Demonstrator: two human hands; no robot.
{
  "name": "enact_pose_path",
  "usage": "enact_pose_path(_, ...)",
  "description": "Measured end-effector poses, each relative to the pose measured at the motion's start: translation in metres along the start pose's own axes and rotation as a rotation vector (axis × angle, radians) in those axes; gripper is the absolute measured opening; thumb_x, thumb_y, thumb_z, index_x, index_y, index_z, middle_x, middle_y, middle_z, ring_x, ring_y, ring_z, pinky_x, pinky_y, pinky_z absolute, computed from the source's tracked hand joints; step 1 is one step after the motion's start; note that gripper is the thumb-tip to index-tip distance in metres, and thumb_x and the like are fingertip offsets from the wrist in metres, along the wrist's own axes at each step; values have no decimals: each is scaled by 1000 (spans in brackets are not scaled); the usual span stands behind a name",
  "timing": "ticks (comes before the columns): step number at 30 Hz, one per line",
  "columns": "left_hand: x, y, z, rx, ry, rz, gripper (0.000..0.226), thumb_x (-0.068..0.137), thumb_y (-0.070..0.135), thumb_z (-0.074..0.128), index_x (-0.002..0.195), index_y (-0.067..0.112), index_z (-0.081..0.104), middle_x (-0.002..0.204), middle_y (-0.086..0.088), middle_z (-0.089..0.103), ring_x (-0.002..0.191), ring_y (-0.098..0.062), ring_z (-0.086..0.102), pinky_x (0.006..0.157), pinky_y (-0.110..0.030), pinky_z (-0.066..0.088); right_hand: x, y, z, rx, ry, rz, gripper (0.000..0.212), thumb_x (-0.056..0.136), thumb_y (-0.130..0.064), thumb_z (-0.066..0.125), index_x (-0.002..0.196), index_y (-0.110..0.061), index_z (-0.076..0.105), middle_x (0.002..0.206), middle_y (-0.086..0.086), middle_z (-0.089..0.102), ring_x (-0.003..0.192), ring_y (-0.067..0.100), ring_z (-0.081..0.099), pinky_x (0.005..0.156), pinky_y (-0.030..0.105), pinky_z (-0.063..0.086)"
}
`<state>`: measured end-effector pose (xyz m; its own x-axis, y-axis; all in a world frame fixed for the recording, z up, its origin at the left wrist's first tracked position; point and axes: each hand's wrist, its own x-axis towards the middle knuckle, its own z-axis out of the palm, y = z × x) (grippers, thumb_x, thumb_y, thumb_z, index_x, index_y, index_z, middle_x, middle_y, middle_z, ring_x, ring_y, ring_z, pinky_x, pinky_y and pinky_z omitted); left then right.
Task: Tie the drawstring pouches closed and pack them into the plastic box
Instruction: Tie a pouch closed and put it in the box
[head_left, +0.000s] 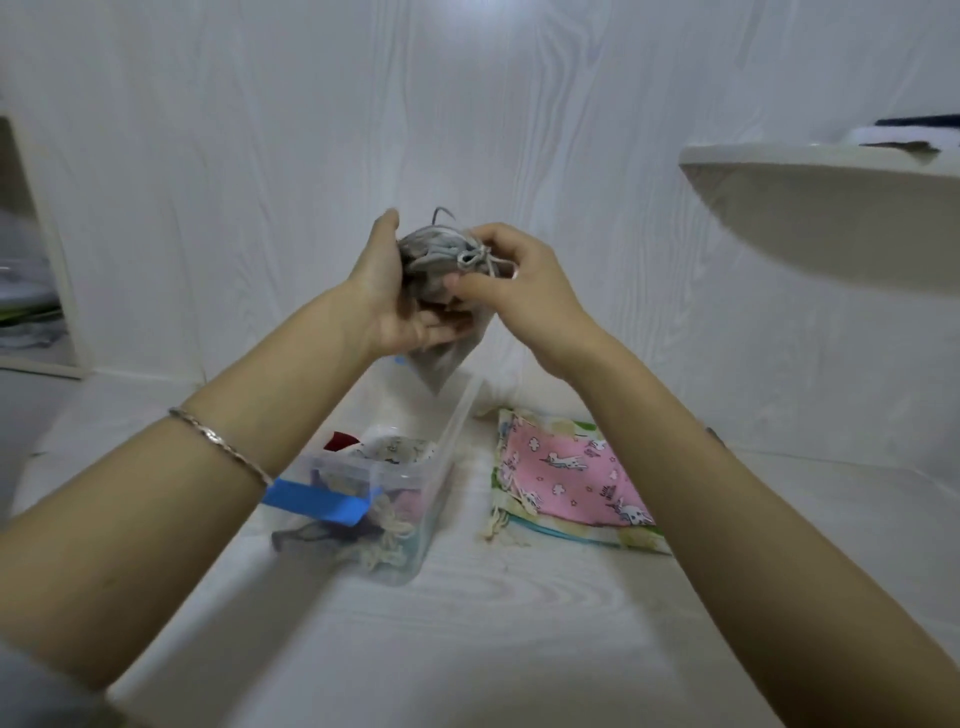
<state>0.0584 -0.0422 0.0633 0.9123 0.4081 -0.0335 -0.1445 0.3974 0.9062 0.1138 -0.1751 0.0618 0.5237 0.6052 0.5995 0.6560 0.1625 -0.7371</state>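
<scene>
1. Waiting on the tabletop (519, 597), the plastic box (453, 431) holds several pouches, and a pink pouch (566, 467) lies just beside it.
2. The grey pouch (441, 361) is in the air above the box. Tying looks nearly finished, and lowering it in comes next.
3. The left hand (395, 301) grips its body, while the right hand (519, 280) pinches the knotted cord (470, 257).

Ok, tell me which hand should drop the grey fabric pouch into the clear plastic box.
Left, probably. The left hand grips the body of the grey fabric pouch, while the right hand only pinches at its drawstring. The clear plastic box sits just below, nearer the left arm.
</scene>
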Motion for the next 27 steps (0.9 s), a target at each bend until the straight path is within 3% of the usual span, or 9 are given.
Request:
enact_pose_path(6, 39, -17, -29, -91, 111, -146, 74, 92, 64, 26, 122, 6, 60, 121, -22, 63, 110, -40, 60, 101, -58, 41, 27, 41, 20, -66, -88, 158, 24, 77, 3, 70, 86, -18, 64, 79, -2, 62, 69, 5, 57, 66, 15, 48)
enact_pose_path(10, 51, -23, -59, -70, 43, -315, 64, 100, 50, 19, 120, 4, 58, 114, -21, 63, 111, -37, 58, 102, -67, 34, 32, 53, 30, -210, -220, 127, 21, 77, 4, 68, 92, -9, 65, 80, -1, 62, 68, 4, 54, 64, 14, 44)
enact_pose_path(13, 34, -17, -76, 343, 25, -377, 54, 102, 46, 27, 129, 5, 48, 118, -24, 56, 94, -36, 63, 82, -57, 52, 26, 64, 47, -433, -460, 82, 21, 78, -6, 71, 97, -11, 66, 85, -3, 63, 73, 8, 55, 72, 25, 45)
enact_pose_path(16, 9, -10, -79, 1137, 170, -176, 42, 100, 25, 47, 134, 2, 46, 129, -18, 51, 112, -35, 57, 84, -44, 51, 13, 65, 66, -623, -756, 93, 19, 81, -14, 73, 100, -16, 70, 86, -4, 67, 73, 5, 56, 74, 28, 48)
enact_pose_path(19, 1, -11, -84, 1552, -65, -37, 26, 92, 8, 52, 112, 10, 67, 108, -2, 60, 97, -16, 55, 90, -31, 47, 16, 47, 64, -369, -1026, 439, 17, 90, -26, 66, 99, -13, 74, 92, 1, 74, 85, 8, 66, 90, 29, 53)
enact_pose_path(21, 5, -17, -90, 1551, -230, -160, 23, 88, 5, 56, 103, 19, 67, 109, -5, 65, 96, -15, 60, 91, -28, 49, 34, 50, 62, -290, -895, 550, 27, 94, -28, 60, 100, -5, 73, 94, 5, 75, 90, 13, 69, 93, 29, 53)
enact_pose_path(23, 13, -26, -96, 1536, -381, -377, 34, 88, 9, 60, 117, 25, 59, 119, -4, 62, 110, -17, 59, 98, -30, 49, 54, 68, 70, -537, -793, 509, 23, 93, -23, 60, 99, -4, 72, 101, 9, 73, 96, 19, 68, 90, 31, 54)
enact_pose_path(25, 25, -35, -100, 1598, -525, -607, 51, 89, 14, 62, 137, 26, 49, 132, -3, 56, 121, -20, 53, 105, -35, 45, 62, 92, 89, -961, -874, 486, 29, 90, -22, 63, 114, -5, 66, 117, 10, 66, 102, 24, 62, 90, 34, 53)
enact_pose_path(27, 34, -45, -98, 1671, -608, -735, 56, 89, 14, 63, 141, 25, 45, 143, -4, 47, 129, -24, 48, 108, -41, 42, 63, 113, 108, -1235, -989, 561, 45, 91, -26, 62, 129, -5, 55, 126, 8, 58, 112, 27, 58, 96, 39, 50)
